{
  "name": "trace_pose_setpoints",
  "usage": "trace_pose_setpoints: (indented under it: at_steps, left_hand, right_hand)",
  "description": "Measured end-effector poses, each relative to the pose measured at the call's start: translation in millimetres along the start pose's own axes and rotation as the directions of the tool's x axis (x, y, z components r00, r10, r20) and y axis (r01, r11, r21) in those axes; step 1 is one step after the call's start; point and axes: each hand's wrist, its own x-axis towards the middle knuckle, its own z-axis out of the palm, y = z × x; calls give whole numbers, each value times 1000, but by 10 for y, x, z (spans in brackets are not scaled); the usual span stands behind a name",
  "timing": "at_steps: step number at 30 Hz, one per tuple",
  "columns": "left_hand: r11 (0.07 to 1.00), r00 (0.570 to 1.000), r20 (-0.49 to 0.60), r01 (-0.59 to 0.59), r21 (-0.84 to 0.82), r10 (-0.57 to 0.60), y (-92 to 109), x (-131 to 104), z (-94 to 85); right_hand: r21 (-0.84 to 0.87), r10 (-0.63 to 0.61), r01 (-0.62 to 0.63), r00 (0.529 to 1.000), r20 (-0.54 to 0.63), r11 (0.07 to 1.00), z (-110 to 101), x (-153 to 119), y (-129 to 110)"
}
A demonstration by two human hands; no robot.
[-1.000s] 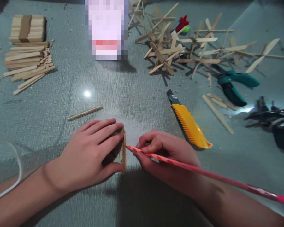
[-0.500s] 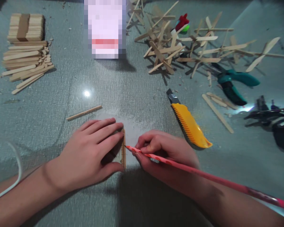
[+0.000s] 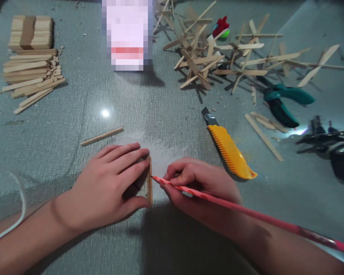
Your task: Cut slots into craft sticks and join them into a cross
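Note:
My left hand (image 3: 111, 179) lies palm down on the table, its fingertips and thumb at a narrow wooden stick (image 3: 150, 183) that stands on edge, lengthwise away from me. Part of a clear, ruler-like piece (image 3: 145, 189) shows between thumb and fingers; the rest is under the palm. Fingers and thumb are apart. My right hand (image 3: 197, 183) is closed around a red pencil (image 3: 235, 207), whose tip touches or nearly touches the stick's right side. Just beyond my left hand lies another thin stick (image 3: 102, 136).
A yellow cutter (image 3: 232, 152) lies right of my right hand, green-handled pliers (image 3: 281, 103) beyond it. Crossed wooden sticks (image 3: 200, 63) spread at the back right. Stacked sticks (image 3: 31, 70) lie back left, a blurred white object (image 3: 127, 34) at back centre, a white cable (image 3: 23, 202) at left.

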Motion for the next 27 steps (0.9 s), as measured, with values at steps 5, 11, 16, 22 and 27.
trace_pose_setpoints:
  at_steps: [5,11,16,22,27]
  left_hand:
    - [1000,1000,8,3,3,-3,-3,1,-5]
    - [1000,1000,0,-3,7,3,0,-7,-5]
    - [1000,1000,-8,0,10,0,4,14,3]
    - [1000,1000,-14,-2,4,3,-10,13,11]
    - [1000,1000,-12,-3,3,3,5,-2,7]
  right_hand:
    - [-1,1,-1,1000,-15,1000,3,-19,-3]
    - [-4,-4,4,1000,-5,1000,-1,-9,-6]
    - [3,-6,6,1000,-3,1000,3,1,-10]
    - [8,2,-2,1000,-3,1000,-13,-13,4]
    - [8,2,-2,1000,-1,1000,-7,-9,4]
